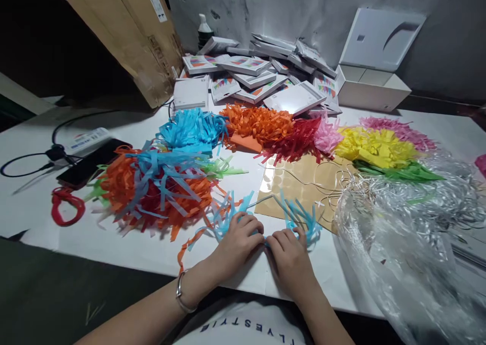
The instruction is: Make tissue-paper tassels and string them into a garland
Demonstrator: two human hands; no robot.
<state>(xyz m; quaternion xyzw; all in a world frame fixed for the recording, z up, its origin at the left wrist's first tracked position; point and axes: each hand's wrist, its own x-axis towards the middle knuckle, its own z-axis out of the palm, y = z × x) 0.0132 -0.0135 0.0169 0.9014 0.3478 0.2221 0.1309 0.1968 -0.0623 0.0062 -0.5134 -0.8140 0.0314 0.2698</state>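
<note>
On the white table [243,271] a blue fringed paper tassel [235,205] spreads out on both sides of my hands. My left hand [245,236], with a silver bangle on the wrist, is closed over its left part. Close beside it, my right hand [286,251] pinches the middle of the strip, fingers curled. Blue strands fan out above the right fingers as well. What lies under my fingertips is mostly hidden. A brown sheet with clear round stickers [288,183] is just beyond my hands. Left of them lies a heap of orange, red and blue tassels [159,193].
Blue [190,127], orange [261,122] and yellow fringe bundles [375,145] line the middle. Silver string [421,193] and a clear plastic bag [395,248] occupy the right. Behind are piled white boxes [296,99], a large carton [129,31], and a phone [89,165] at left.
</note>
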